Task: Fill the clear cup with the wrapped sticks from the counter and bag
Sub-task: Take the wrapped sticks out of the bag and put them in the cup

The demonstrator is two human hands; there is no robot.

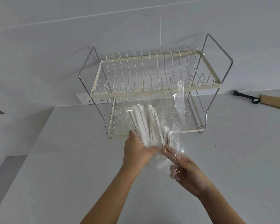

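A bundle of white wrapped sticks [143, 125] stands upright above the counter, partly inside a clear plastic bag [179, 110]. My left hand [137, 151] is closed round the lower end of the bundle. My right hand [184, 168] is just to its right, fingers extended against the crinkled bag, pinching its lower part. The bag's loose top rises to the right of the sticks. No clear cup is visible.
A two-tier wire dish rack [152, 88] stands against the tiled wall right behind the sticks. A wall socket [87, 99] is at its left. A black-handled tool [246, 96] and a cardboard piece [275, 101] lie at the far right. The grey counter [71, 175] steps down at left.
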